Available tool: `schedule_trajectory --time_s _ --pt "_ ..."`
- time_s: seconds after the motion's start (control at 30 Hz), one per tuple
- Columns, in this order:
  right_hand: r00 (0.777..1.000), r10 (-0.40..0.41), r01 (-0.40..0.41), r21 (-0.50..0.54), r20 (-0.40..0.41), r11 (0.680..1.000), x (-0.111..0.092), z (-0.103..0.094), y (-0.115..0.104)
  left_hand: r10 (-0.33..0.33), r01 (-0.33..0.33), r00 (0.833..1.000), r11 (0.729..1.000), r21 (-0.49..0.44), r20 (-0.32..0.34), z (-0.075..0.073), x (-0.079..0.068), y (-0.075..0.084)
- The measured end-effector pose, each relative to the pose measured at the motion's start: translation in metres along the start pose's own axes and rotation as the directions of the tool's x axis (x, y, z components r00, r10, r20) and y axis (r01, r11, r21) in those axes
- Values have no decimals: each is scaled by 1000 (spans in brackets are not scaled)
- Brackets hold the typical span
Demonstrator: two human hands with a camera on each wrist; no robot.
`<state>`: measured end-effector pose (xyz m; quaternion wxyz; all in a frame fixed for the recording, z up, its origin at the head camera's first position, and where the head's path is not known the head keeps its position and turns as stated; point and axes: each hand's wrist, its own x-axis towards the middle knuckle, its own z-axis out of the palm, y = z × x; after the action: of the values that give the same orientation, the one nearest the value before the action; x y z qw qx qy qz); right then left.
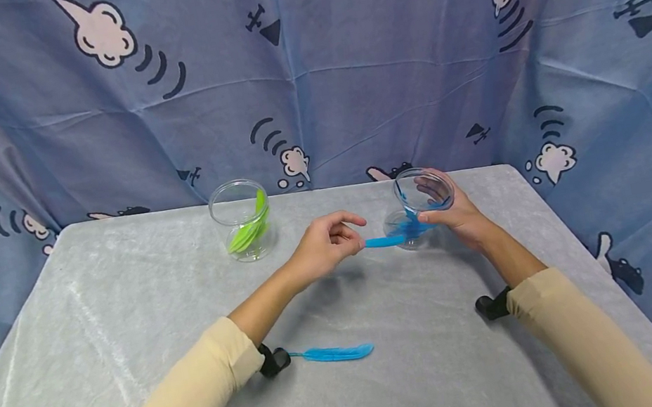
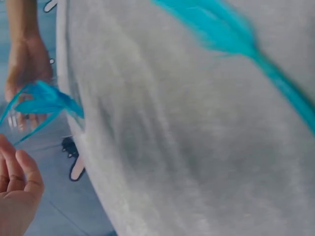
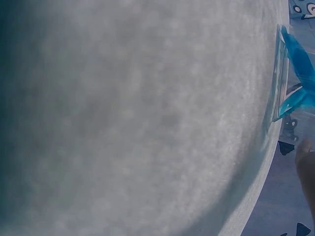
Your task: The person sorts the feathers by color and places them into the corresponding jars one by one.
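Note:
My left hand (image 1: 329,245) pinches a blue feather (image 1: 385,242), which reaches rightward and overlaps a clear jar (image 1: 409,210) in the head view. My right hand (image 1: 458,211) grips that jar from its right side, thumb at the front and fingers behind. Several blue feathers (image 2: 43,101) show inside the jar, crossing each other. One more blue feather (image 1: 338,354) lies flat on the table below my left wrist. The right wrist view catches only my right thumb (image 3: 306,164) and part of the blue feathers (image 3: 299,59) at its right edge.
A second clear jar (image 1: 213,210) holding bright green feathers (image 1: 252,231) stands at the back, left of my hands. The grey cloth-covered table (image 1: 145,317) ends at a patterned blue curtain (image 1: 339,123). A black strap mount sits on each wrist.

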<state>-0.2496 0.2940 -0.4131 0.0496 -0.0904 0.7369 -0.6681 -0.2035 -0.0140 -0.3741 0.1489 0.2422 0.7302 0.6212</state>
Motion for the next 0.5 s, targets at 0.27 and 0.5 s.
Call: schedule_trajectory --time_s 0.27,0.5 --pt "1000 -8 8 15 8 1000 0 0 0 25 -27 999 999 -44 -48 -7 10 18" --pt "1000 -1 1 8 7 1000 -1 1 -1 68 -76 993 993 -85 -100 -10 20 32"
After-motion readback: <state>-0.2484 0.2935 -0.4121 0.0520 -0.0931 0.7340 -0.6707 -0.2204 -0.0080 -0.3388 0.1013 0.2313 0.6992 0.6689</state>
